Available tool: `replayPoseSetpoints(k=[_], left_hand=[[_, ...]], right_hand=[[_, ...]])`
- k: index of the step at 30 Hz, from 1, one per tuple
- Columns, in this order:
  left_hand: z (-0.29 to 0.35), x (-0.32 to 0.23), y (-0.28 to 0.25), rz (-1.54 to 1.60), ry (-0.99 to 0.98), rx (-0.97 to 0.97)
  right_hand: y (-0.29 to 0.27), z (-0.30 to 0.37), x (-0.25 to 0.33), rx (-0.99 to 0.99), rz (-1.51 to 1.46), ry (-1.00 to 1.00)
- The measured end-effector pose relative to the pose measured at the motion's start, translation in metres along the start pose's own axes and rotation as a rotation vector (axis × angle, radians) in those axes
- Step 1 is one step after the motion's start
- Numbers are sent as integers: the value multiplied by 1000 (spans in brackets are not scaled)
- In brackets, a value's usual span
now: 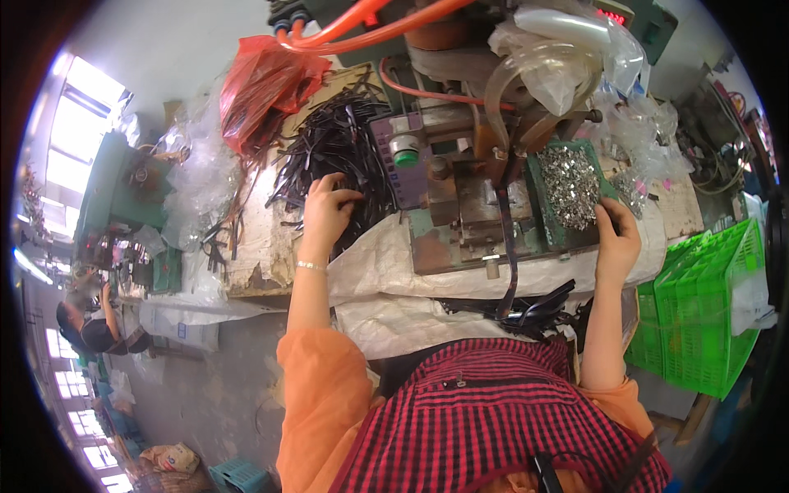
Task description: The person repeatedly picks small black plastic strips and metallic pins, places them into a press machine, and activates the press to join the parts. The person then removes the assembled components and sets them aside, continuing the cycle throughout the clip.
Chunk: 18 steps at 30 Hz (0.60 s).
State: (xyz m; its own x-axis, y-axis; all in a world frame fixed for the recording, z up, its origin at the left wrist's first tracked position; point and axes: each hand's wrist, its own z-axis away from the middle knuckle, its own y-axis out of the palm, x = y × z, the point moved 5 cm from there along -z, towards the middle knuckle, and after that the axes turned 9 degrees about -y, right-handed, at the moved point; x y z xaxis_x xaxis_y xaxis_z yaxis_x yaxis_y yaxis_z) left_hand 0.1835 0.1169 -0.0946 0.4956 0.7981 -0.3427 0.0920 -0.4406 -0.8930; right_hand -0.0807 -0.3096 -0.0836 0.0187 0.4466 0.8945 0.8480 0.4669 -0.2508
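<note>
My left hand (327, 212) rests at the near edge of a heap of long, thin black strips (333, 135), shaped like eyeglass temples. Its thumb and forefinger are apart, with strips beneath and beside them; I see none held. At the right rim of a green tray (538, 197), my right hand (620, 236) has its thumb and fingertips drawn together. Anything pinched there is too small to make out. Small shiny metal pieces (569, 185) fill the tray. Between my hands stands a bench machine with a metal fixture (489, 201) and a dark lever (506, 246) hanging down in front.
A green push button (405, 156) is beside the black heap. Orange hoses (370, 33) cross above. More black strips (538, 308) lie near my lap. Green crates (699, 308) stand at right, a red plastic bag (263, 90) at back left. Another person (103, 329) sits far left.
</note>
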Motion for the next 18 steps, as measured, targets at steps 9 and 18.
replayPoseSetpoints(k=[9, 18], left_hand=[[7, -26, -35, 877, -384, -225], [51, -52, -5, 1108, -532, -163]], right_hand=[[57, -1, 118, 324, -87, -369], [115, 19, 114, 254, -659, -61]])
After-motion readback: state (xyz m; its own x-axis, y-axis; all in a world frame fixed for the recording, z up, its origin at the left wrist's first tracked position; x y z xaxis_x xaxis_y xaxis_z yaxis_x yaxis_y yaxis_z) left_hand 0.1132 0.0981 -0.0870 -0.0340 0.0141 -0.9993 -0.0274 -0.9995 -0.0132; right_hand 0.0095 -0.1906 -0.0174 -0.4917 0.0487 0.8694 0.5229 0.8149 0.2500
